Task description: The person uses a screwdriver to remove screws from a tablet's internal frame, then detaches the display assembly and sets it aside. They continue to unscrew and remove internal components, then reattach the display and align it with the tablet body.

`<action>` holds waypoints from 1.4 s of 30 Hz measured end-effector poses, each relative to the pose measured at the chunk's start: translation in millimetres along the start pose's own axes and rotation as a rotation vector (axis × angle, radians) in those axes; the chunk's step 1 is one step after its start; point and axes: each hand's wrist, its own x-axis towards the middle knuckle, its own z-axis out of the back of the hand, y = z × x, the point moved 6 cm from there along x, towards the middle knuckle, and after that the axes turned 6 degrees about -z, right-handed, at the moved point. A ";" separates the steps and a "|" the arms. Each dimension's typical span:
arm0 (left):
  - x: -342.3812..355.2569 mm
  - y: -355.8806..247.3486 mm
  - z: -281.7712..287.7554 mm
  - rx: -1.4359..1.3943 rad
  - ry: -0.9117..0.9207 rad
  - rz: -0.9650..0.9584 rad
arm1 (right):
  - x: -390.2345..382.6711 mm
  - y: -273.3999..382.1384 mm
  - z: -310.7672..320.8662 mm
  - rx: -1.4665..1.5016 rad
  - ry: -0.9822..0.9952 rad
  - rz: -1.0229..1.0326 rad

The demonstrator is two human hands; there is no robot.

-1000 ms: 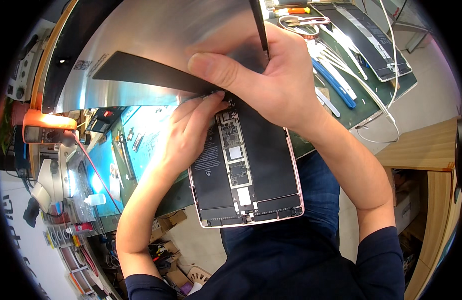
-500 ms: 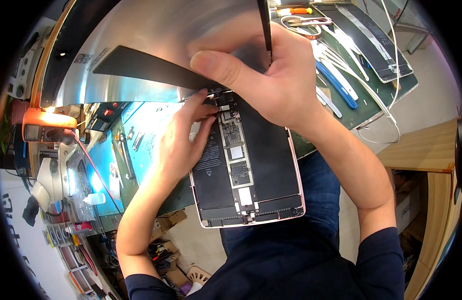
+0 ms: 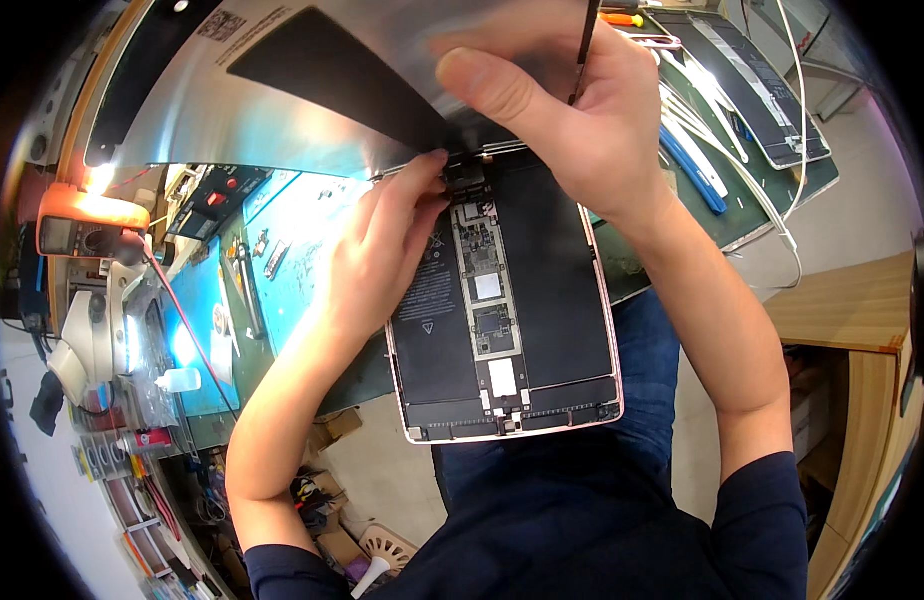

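Observation:
An opened tablet [image 3: 572, 300] with a pinkish rim shows black batteries and a narrow circuit board [image 3: 478, 262] down its middle. Its display panel [image 3: 197, 125] stands raised at the far end, silvery inner face toward me, with a slanting black strip [image 3: 327, 80] on it. My right hand [image 3: 592, 130] grips the panel's right edge, thumb lying along the inner face. My left hand [image 3: 387, 245] is at the tablet's far end, beside the board's top, where panel and body meet. Its fingertips are bunched together there; what they pinch, if anything, is hidden.
On the green mat at right lie blue and white pry tools [image 3: 694, 170], white cables and another dark tablet part [image 3: 747, 85]. At left are an orange multimeter [image 3: 90, 222], a red lead, a brightly lit blue work mat [image 3: 302, 235] and a small white bottle [image 3: 179, 380].
The display panel has shifted up and to the right with my right hand, and more of its black strip shows. My left hand and the tablet body have also moved slightly up and right.

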 end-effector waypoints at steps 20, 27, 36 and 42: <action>9.1 1.2 -5.5 0.068 0.049 -0.105 | -1.6 2.3 8.7 -0.112 -0.005 0.016; 10.0 0.2 -5.8 0.062 0.018 -0.166 | -1.2 1.5 6.3 -0.113 -0.039 0.073; 12.2 0.2 -5.7 0.079 0.040 -0.151 | -0.4 0.0 6.5 -0.097 -0.045 0.036; 9.4 -1.7 -4.6 0.042 -0.011 -0.184 | -2.1 3.2 8.8 -0.089 -0.030 0.055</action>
